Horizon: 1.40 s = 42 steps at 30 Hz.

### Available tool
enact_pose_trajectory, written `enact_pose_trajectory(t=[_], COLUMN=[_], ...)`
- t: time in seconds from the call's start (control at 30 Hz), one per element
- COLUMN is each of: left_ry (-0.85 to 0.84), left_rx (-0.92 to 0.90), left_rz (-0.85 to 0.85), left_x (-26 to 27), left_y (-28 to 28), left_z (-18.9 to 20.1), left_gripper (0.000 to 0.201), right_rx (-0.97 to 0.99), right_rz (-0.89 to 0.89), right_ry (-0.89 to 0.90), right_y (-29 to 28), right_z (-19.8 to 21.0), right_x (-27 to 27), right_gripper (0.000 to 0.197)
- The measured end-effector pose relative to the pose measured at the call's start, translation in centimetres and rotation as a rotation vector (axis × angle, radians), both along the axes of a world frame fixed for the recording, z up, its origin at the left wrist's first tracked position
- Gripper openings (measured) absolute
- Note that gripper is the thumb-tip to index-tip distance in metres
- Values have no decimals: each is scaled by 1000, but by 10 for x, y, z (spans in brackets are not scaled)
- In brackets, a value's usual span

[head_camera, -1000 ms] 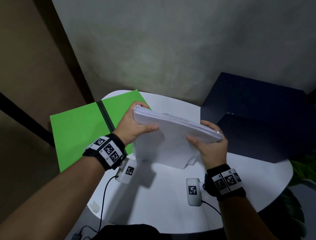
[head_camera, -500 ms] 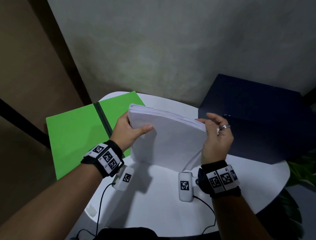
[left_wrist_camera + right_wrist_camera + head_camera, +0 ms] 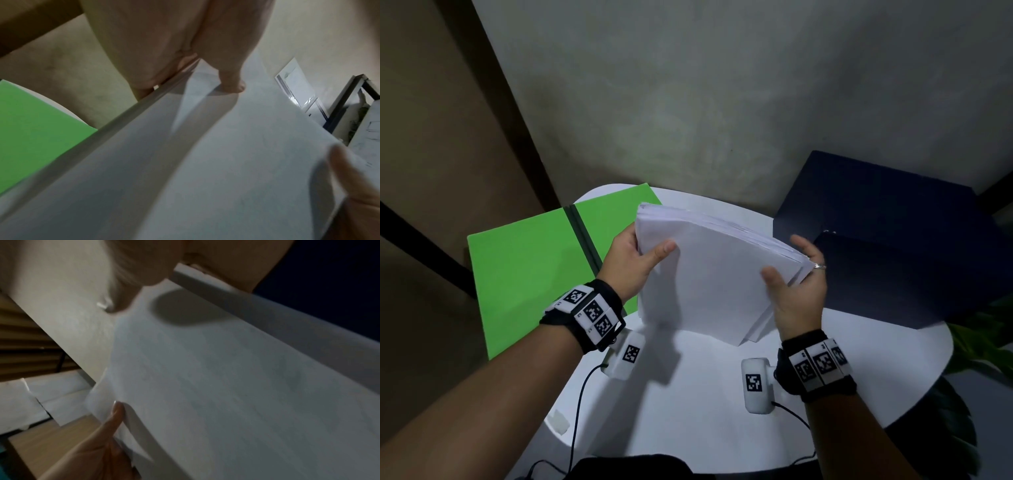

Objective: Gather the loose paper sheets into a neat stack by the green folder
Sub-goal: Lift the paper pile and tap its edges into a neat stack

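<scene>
Between the left hand (image 3: 631,262) and right hand (image 3: 796,291), each gripping an edge, stands the paper stack (image 3: 709,274).

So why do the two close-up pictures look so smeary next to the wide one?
Head view: fairly sharp and evenly lit; the paper stack casts a soft shadow on the table. Left wrist view: paper edge streaked by motion blur, the left hand throwing long thumb shadows across the sheet. Right wrist view: dimmer and softer, the right hand out of focus, one round shadow on the paper.
</scene>
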<state>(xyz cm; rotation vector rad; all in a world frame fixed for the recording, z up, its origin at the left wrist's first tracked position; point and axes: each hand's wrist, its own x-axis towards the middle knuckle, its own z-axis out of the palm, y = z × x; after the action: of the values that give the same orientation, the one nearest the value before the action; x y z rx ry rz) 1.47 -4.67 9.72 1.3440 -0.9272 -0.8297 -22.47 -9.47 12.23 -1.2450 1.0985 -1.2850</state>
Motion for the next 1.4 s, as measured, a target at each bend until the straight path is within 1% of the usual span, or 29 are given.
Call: enact_pose_trajectory(t=[0.03, 0.1, 0.13, 0.2, 0.23, 0.3, 0.33, 0.37, 0.4, 0.43, 0.5, 0.57, 0.63, 0.67, 0.73, 0.77, 0.9, 1.0, 1.07, 1.2, 1.27, 1.3, 1.33, 1.37, 1.4], left_ry=[-6, 2, 21, 33, 22, 7, 10, 2, -17, -23, -8, -12, -9, -1, 10, 12, 8, 1, -3, -14, -6, -4, -1, 5, 14], left_rx=[-3, -29, -55, -104, -100, -42, -5, 20, 31, 36, 10, -19, -20, -28, -34, -34, -26, -22, -22, -35, -28, -21, -14, -13, -16], left_rz=[10, 60, 90, 89, 53, -30, -52, -67, -84, -91, -59, -13, 28, 42, 62, 64, 50, 50, 49, 49, 52, 51, 47, 42, 39], left_x=[-1, -4, -5, -4, -4, -2, -1, -1, -2, -3, -8, -11, -11, -11, -8, -7, -8, -8, -7, -4, -3, -3, -3, -3, -4], left_y=[0, 1, 2, 6, 10, 17, 20, 21, 20, 20, 19, 15, 11, 9, 7, 7, 5, 3, 2, 0, -2, -4, -5, -7, -9], left_z=[1, 6, 10, 14, 13, 7, 4, 2, 1, 2, 7, 12, 13, 12, 10, 9, 7, 6, 6, 4, 3, 2, 0, -1, -3], left_gripper=[25, 25, 23, 22, 31, 69, 84, 89, 86, 82, 76, 63, 48, 45, 46, 48, 48, 49, 51, 52, 47, 40, 30, 24, 22], right_rx=[50, 73, 54, -14, -43, -55, -59, -69, -71, -65, -75, -87, -97, -103, -99, -101, -108, -106, -106, -132, -156, -164, -157, -144, -119], right_rz=[25, 8, -10, -37, -28, 6, 9, 13, 11, -3, -78, -139, -120, -85, -26, -18, -100, -124, -150, -146, -136, -119, -88, -47, 2], right_ry=[32, 54, 32, 24, 40, 59, 43, 25, 6, -16, -39, -46, -77, -90, -97, -80, -68, -39, -56, -77, -73, -68, -61, -51, -18], right_y=[1, 3, 4, 2, 3, 5, 6, 7, 7, 8, 9, 7, 6, 7, 7, 8, 8, 7, 6, 0, -1, -3, -3, -5, -6], right_z=[0, 3, 7, 10, 9, 6, 6, 8, 9, 10, 15, 17, 16, 16, 17, 18, 19, 22, 23, 16, 12, 8, 6, 0, -4], right_x=[2, 4, 4, -2, -6, -13, -14, -11, -8, -4, 3, 8, 9, 9, 10, 10, 10, 14, 15, 10, 9, 8, 7, 5, 3], right_gripper=[40, 22, 19, 23, 29, 46, 53, 55, 52, 44, 23, 12, 15, 19, 28, 29, 16, 18, 15, 29, 28, 25, 32, 48, 64])
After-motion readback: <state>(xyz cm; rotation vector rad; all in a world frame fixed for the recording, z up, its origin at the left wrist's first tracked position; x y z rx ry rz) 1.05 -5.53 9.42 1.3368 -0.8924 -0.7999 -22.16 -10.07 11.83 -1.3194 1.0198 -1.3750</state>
